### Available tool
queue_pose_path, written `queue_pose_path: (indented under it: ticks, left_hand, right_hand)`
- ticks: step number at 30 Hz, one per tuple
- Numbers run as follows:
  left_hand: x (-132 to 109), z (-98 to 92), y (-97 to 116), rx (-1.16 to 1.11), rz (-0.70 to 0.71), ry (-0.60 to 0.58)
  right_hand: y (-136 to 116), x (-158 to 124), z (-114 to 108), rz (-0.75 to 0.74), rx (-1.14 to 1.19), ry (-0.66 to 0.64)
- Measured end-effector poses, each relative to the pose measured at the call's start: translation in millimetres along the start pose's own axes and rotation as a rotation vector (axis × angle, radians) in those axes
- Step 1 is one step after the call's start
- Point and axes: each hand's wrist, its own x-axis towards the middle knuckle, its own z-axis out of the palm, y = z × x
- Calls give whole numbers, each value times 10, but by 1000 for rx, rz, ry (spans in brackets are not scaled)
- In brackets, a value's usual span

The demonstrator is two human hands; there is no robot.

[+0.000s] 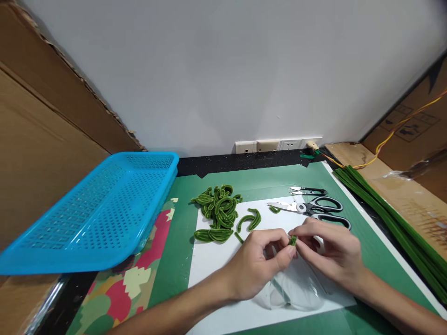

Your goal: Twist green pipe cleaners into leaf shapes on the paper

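My left hand [260, 265] and my right hand [331, 253] meet over a white sheet [216, 270], fingers pinched together on a small green pipe-cleaner piece [293, 240] held between them. Only a short green tip shows between the fingertips. A pile of bent green pipe-cleaner pieces [218, 211] lies on the sheet just beyond my left hand. Two more curved pieces [250, 219] lie apart from the pile. Under my hands sits a crumpled clear plastic bag [296, 291].
Black-handled scissors [314, 208] and small thread snips [307, 190] lie behind my right hand. A bundle of long green pipe cleaners [394, 223] runs along the right. A blue plastic basket [101, 214] stands tilted at left. Cardboard walls flank the green cutting mat [265, 179].
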Motion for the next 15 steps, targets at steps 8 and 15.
queue_pose_path:
  ticks: [8, 15]
  left_hand:
    - [-22, -6, 37, -40, -15, -6]
    - [-26, -17, 29, -66, -11, 15]
  right_hand:
    - [-2, 48, -17, -59, -90, -39]
    - [-15, 10, -22, -105, -135, -48]
